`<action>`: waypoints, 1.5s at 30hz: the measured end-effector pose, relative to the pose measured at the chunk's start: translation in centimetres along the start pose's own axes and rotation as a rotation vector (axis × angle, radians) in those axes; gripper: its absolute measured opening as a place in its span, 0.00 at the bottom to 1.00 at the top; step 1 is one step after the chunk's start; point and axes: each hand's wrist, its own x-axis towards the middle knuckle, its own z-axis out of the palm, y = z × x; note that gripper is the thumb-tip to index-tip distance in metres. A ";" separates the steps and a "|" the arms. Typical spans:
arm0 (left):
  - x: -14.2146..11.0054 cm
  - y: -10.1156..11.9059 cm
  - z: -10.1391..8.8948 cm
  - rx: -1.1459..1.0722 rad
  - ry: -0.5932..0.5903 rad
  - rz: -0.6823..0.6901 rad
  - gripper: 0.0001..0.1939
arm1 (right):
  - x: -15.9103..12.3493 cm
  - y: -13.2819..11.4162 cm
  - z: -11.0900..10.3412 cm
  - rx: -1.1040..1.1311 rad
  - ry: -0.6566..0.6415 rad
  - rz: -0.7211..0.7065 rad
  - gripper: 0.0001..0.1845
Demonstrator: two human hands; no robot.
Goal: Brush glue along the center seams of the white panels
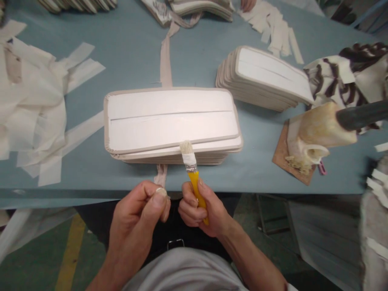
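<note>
My right hand (197,206) is wrapped around the yellow handle of a paintbrush (194,178). The brush points away from me, its pale bristles overlapping the front edge of a stack of white rounded panels with beige rims (169,125); contact is hard to judge. My left hand (139,222) is closed in a pinch just in front of the table edge. Something small and whitish shows at its thumb and forefinger, too small to name. A pinkish fabric strip (165,60) runs under the stack and comes out at the front.
A second panel stack (269,76) stands behind to the right. Nearer is a glue-crusted container (318,125) on a brown board (280,153), with a dark handle sticking out. Pale strips (33,101) are heaped at left. Another person's fingers (247,5) show at the far edge.
</note>
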 end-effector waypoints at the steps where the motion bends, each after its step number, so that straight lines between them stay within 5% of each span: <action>1: 0.2 -0.2 -0.1 -0.006 -0.006 -0.002 0.26 | 0.0 -0.2 0.1 0.047 -0.053 0.009 0.34; 5: 1.1 -0.3 0.0 0.131 -0.023 0.053 0.30 | -0.2 -0.4 0.6 0.118 -0.155 0.017 0.34; 10: 2.0 0.3 0.3 0.165 -0.021 0.085 0.27 | -0.2 -0.1 0.5 0.061 -0.118 0.032 0.34; 18: 1.7 -0.1 -0.5 0.034 -0.017 -0.051 0.26 | 0.0 -0.8 0.7 -0.032 0.098 -0.004 0.27; 25: 1.9 -1.0 -0.6 -0.224 -0.119 -0.212 0.23 | 0.5 0.0 0.8 -0.133 0.274 -0.170 0.34; 30: 1.9 -1.2 -1.0 -0.213 -0.126 -0.203 0.22 | 0.9 0.3 1.0 -0.322 0.360 -0.281 0.36; 37: 2.1 -0.5 -1.0 -0.185 -0.054 -0.119 0.26 | 1.3 -0.5 2.2 -0.666 0.500 -0.341 0.18; 45: 1.4 -0.8 -1.5 -0.244 -0.076 -0.137 0.31 | 1.7 -0.3 3.3 -0.689 0.453 -0.278 0.15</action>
